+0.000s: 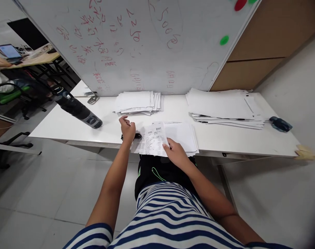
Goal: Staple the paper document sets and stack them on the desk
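My right hand [176,152] pinches the right edge of a printed sheet [154,140] between thumb and fingers at the table's front edge. The sheet carries columns of small black text. My left hand [128,129] is loosely curled, with nothing visible in its fingers. Its heel and wrist lie over a black, elongated object that looks like a stapler [138,136], partly hidden by the hand and touching the sheet's left side. Beneath and right of the printed sheet lies a small stack of white paper [180,136].
Two paper piles, left [133,101] and right [222,105], lie along the whiteboard [147,45]. A dark bottle [81,112] and a computer mouse [93,99] occupy the left side. A dark object [280,123] is at far right. Another person's arm [0,61] shows behind, left.
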### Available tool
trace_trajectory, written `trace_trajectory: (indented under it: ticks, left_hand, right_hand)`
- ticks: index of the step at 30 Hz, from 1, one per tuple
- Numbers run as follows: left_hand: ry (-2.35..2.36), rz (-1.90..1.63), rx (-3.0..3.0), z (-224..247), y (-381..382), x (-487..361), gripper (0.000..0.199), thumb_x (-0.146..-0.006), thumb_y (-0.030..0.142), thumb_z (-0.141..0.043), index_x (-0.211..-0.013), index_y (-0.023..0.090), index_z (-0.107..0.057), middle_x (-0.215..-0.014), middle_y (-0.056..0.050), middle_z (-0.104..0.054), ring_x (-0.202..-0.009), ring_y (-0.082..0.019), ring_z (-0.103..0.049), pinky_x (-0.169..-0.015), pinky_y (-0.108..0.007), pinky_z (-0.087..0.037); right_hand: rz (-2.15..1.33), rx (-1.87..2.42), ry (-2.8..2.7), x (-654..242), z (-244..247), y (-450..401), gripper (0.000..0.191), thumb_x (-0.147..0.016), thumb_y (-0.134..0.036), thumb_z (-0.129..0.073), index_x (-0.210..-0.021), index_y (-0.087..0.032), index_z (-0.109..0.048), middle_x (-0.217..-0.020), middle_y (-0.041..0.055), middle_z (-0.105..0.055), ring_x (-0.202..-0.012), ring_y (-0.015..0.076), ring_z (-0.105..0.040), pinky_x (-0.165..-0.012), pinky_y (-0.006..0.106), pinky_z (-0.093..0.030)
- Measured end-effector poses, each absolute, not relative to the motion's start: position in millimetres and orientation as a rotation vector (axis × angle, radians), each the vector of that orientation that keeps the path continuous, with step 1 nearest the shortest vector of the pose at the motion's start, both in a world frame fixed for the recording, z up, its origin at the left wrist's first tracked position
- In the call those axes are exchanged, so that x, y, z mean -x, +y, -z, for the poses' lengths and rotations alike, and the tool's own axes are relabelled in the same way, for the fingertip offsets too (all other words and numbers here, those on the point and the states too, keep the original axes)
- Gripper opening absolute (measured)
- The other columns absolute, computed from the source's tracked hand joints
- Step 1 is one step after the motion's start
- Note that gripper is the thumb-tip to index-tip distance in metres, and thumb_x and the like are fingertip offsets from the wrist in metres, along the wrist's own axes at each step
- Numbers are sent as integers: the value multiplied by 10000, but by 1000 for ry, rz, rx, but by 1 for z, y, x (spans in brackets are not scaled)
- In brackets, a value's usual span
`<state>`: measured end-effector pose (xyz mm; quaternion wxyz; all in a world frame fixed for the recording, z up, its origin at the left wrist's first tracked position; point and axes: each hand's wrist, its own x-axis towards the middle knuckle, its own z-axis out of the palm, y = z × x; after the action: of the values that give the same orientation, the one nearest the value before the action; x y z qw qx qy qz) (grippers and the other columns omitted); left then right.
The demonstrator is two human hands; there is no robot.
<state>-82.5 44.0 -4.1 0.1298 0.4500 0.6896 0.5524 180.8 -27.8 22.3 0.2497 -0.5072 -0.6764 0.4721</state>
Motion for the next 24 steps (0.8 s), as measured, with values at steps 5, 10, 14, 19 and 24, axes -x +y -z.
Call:
trace_trajectory:
  ticks: [5, 10, 14, 19, 24]
  left_hand:
    - [2025, -1597, -1270, 4, 45, 83, 428, -718, 65, -525, -1081, 247, -389, -691, 71, -301, -602, -114, -388, -628, -239, -342]
    - [2008, -1613, -1226, 3, 46, 84, 437, -711, 69, -519, -1076, 251, -363, -680, 78, -282, -580, -108, -363, -609, -233, -331]
    - [1953, -1660, -1177, 1, 48, 84, 420, -711, 54, -504, -1047, 252, -347, -679, 77, -263, -576, -106, -356, -614, -234, -342]
    - [1928, -1678, -1145, 3, 49, 85, 413, -724, 39, -492, -1040, 248, -327, -690, 72, -274, -586, -105, -343, -606, -238, -351]
    - [1930, -1699, -1227, -2, 46, 84, 420, -752, 63, -513, -1087, 242, -332, -770, 43, -380, -708, -115, -473, -701, -256, -418]
  right_hand:
    - [-1212, 1394, -1880, -182, -21, -30, 398, -965, -384, -415, -1306, -290, -597, -1007, 46, -738, -873, 255, -656, -768, 364, -499]
    - [-1247, 1391, -1837, -190, -23, -33, 393, -960, -399, -418, -1287, -304, -613, -991, 31, -740, -831, 254, -654, -714, 355, -490]
    - [-1245, 1373, -1836, -195, -25, -36, 360, -955, -411, -422, -1213, -293, -644, -928, 22, -733, -779, 237, -641, -667, 326, -466]
    - [-1155, 1501, -1887, -209, -29, -41, 355, -945, -479, -434, -844, -236, -672, -645, 2, -634, -597, 201, -561, -550, 296, -387]
    - [-1239, 1452, -1595, -246, -43, -43, 341, -914, -509, -535, -1042, -240, -701, -930, 39, -738, -849, 254, -662, -680, 332, -500]
